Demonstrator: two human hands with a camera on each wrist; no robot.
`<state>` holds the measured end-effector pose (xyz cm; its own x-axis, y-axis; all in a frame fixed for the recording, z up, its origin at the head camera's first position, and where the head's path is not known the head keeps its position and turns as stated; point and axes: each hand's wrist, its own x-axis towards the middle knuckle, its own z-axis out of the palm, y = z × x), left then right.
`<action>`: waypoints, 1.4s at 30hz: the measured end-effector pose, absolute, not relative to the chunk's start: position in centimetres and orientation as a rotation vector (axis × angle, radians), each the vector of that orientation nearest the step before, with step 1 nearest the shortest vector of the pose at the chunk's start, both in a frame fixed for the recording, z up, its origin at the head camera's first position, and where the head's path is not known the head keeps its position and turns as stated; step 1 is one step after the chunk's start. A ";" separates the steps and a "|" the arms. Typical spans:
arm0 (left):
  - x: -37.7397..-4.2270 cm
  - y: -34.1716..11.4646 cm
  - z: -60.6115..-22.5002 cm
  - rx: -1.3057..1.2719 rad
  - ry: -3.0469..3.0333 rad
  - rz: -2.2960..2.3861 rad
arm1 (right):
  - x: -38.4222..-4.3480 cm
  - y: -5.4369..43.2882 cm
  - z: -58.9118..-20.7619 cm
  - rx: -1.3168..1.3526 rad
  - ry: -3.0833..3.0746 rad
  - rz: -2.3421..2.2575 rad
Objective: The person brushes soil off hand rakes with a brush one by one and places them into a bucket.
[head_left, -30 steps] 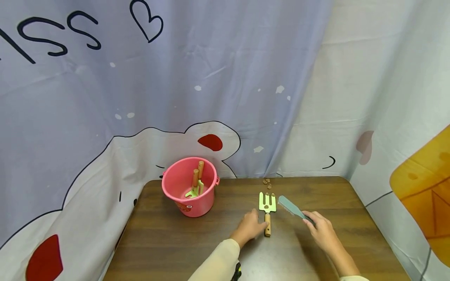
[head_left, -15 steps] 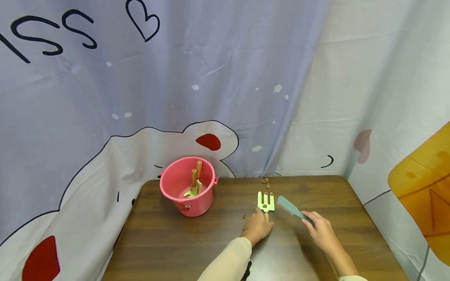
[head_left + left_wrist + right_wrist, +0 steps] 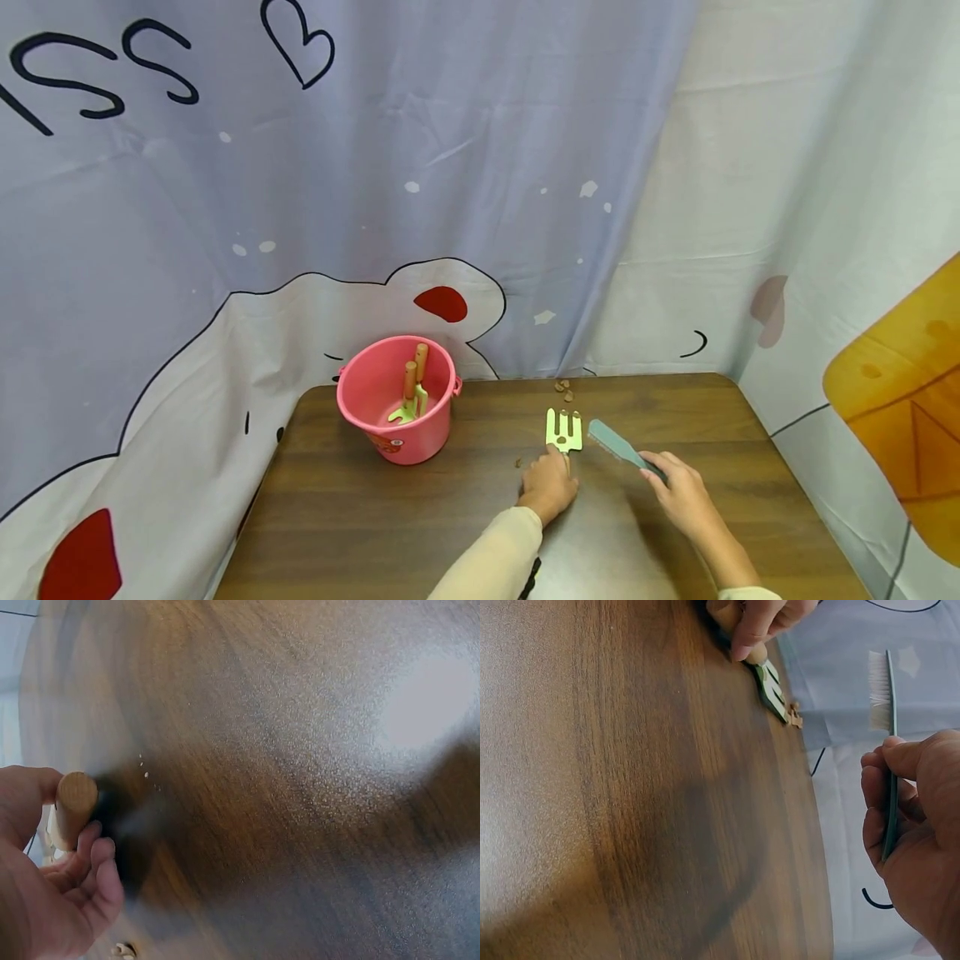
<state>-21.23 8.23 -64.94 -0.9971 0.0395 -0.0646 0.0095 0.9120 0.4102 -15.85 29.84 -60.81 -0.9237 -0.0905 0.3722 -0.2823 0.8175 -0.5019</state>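
My left hand (image 3: pixel 548 483) grips the wooden handle (image 3: pixel 76 799) of a small garden fork, thumb on one side and curled fingers on the other. The fork's pale green tines (image 3: pixel 564 428) point toward the table's back edge; most of its handle is hidden by the hand in the head view. To the right, my right hand (image 3: pixel 681 493) holds a blue-green brush (image 3: pixel 617 442) by its handle. White bristles (image 3: pixel 879 690) show along one side in the right wrist view. The brush is held above the table, its head beside the fork's tines but apart from them.
A pink bucket (image 3: pixel 416 433) stands at the back left of the wooden table (image 3: pixel 360 525), with small green tools with wooden handles (image 3: pixel 410 380) inside. Small brown bits (image 3: pixel 564 390) lie by the back edge, and another crumb (image 3: pixel 517 462) lies left of the fork. A printed curtain (image 3: pixel 480 208) hangs behind.
My left hand has moved right from beside the fork and taken hold of its handle. A crumb once hidden by that hand now shows. The right hand and brush have hardly moved.
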 end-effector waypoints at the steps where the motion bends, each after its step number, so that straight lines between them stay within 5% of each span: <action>1: -21.3 8.2 -65.0 0.039 3.006 0.662 | -15.9 29.8 -60.8 0.278 -2.678 0.817; 10: -21.7 7.0 -64.5 0.102 2.859 1.028 | -15.8 29.6 -60.8 0.281 -2.684 0.813; 20: -22.2 5.9 -63.6 -0.118 2.173 1.633 | -15.7 29.5 -60.8 0.305 -2.631 0.812; 42: -21.6 4.2 -62.2 -0.224 1.696 2.010 | -16.0 28.5 -60.6 0.351 -2.671 0.836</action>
<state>-21.62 4.15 -62.16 -0.8632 0.2643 -0.4302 -0.4686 -0.1019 0.8775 -16.02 28.53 -60.56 -0.9187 -0.1361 0.3709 -0.3233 0.7985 -0.5078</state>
